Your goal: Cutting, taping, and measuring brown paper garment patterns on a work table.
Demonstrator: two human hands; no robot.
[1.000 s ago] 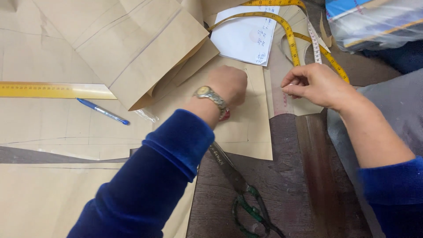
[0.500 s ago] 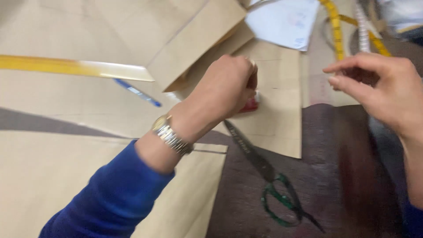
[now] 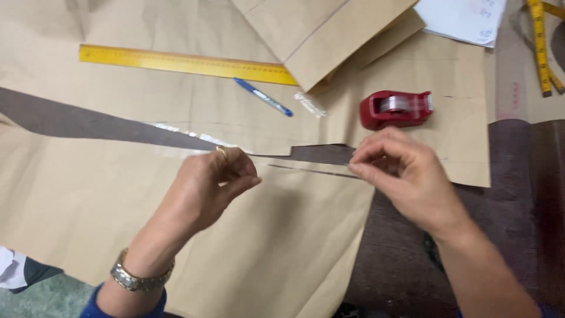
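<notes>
Now, held thing: a strip of clear tape (image 3: 306, 169), stretched between the two hands just above the brown paper.
Left hand (image 3: 212, 184): fingers pinched together on the left end of the tape; a ring shows on one finger and a metal watch (image 3: 140, 275) sits on the wrist.
Right hand (image 3: 406, 176): thumb and fingers pinched together on the right end of the tape, just below the red tape dispenser (image 3: 397, 109).
Long axis of the tape: it runs left to right, almost level, from one hand to the other.
Seam under it: the tape lies nearly along the narrow dark gap (image 3: 312, 154) where the upper paper sheet (image 3: 176, 100) and the lower paper sheet (image 3: 118, 200) meet; I cannot tell if it touches the paper already.
Earlier taped part: a shiny stretch of tape (image 3: 182, 134) already lies on the same gap, to the left of the left hand.
Which hand is nearer: both hands are equally on the strip; the left one is nearer to the shiny taped stretch, the right one nearer to the dispenser.
Other things: a yellow ruler (image 3: 188, 62) and a blue pen (image 3: 263, 97) lie on the upper sheet, well apart from the hands; a yellow measuring tape (image 3: 538, 44) is at the top right corner.
</notes>
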